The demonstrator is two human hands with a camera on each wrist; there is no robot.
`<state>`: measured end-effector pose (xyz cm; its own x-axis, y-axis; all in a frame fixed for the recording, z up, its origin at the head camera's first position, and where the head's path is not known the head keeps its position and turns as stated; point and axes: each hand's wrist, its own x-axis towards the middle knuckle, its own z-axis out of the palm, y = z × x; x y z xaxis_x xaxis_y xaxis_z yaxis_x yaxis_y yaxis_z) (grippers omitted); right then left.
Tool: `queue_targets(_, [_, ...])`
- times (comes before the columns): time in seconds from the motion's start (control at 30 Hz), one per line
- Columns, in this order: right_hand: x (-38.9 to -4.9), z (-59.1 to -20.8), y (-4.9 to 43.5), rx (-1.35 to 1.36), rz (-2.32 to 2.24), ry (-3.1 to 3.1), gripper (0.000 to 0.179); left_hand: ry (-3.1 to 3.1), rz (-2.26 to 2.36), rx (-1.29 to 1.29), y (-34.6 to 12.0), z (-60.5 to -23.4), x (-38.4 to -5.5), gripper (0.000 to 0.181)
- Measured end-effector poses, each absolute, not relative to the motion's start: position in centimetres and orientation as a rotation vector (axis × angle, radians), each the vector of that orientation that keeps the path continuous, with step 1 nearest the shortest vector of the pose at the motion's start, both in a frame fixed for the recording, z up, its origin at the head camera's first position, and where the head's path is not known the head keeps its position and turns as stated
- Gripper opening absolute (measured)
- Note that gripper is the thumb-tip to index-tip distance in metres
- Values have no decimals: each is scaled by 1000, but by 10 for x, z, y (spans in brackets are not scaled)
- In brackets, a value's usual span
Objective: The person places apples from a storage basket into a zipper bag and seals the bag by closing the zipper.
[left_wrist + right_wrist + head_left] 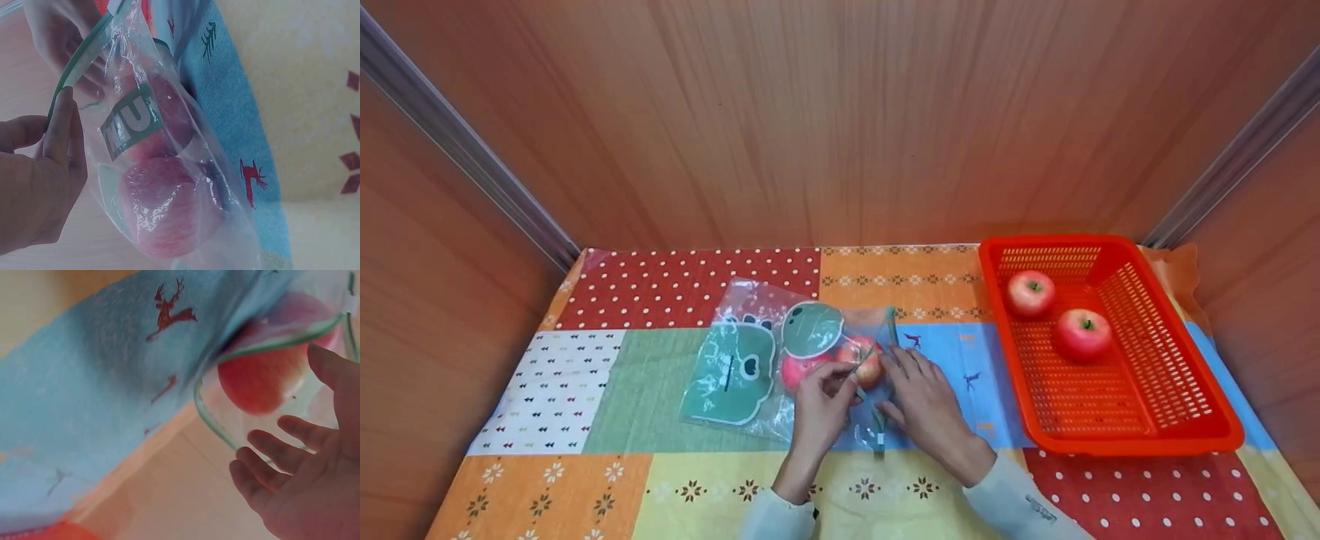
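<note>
a clear plastic bag (pixel 729 375), printed with a green cartoon animal, is laid on its side on patchwork cloth (pixel 649 382). its green-edged mouth is parted, one edge pinched by the left hand (pixel 819 405); the right hand (pixel 926 397) is held at it, fingers extended. inside, a pinkish-red apple (pixel 799 369) and a yellowish-red apple (pixel 870 369) are enclosed side by side.

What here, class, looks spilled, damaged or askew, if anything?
Only the tablecloth's orange edge looks odd: it seems rumpled against the wall near the far right corner of the red basket. Nothing looks spilled; the apples look undamaged.
</note>
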<state>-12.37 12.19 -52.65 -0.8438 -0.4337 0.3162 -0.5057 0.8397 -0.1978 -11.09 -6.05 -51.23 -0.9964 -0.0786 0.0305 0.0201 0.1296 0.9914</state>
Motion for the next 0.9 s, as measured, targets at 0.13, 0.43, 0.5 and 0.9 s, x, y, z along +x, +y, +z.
queue_targets(0.13, [-116, -517, 132, 711, 385, -2776, 69, -2288, -2036, 46, -60, -513, -111, 17])
queue_targets(0.43, [-106, -490, 158, 627, 366, -2832, 70, -2266, -2061, 23, -61, -515, -110, 18])
queue_targets(0.5, [-104, -484, 165, 606, 338, -2834, 71, -2265, -2057, 17, -61, -515, -109, 18])
queue_targets(0.9, [-101, -457, 201, 520, 268, -2831, 74, -2252, -2075, 20, -60, -514, -107, 19])
